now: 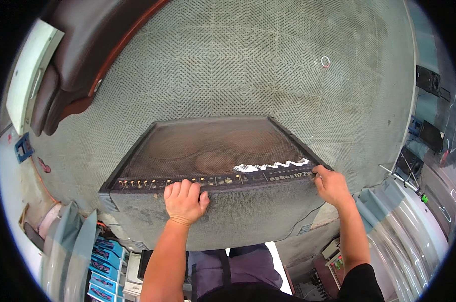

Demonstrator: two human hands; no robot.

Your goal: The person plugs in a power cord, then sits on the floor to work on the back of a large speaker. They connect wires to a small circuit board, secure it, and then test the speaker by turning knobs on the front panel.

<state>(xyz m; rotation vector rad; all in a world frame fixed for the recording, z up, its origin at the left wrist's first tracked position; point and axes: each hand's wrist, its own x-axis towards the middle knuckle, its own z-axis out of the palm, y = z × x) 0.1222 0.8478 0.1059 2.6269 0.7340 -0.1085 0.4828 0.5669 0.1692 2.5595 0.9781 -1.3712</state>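
Observation:
A large dark combo amplifier (203, 216), covered in worn grey carpet-like cloth, is right in front of me. Its brown mesh grille (208, 143) faces away from me, with round speaker shapes faintly visible behind it. Along the near edge of the grille runs a control strip with several small gold-coloured knobs (140, 183). A white zigzag mark (268, 166) crosses the grille's right part. The fingers of my left hand (184, 201) curl over the edge, at the knob strip. My right hand (332, 186) grips the right corner, its fingertips bent around the rim.
Grey textured matting (238, 60) covers the floor, with a small white ring (325, 62) on it. A brown leather sofa (87, 40) stands at the far left. Blue boxes (104, 267) are stacked at the lower left. Clear plastic wrapping (399, 226) and black speakers (428, 79) line the right.

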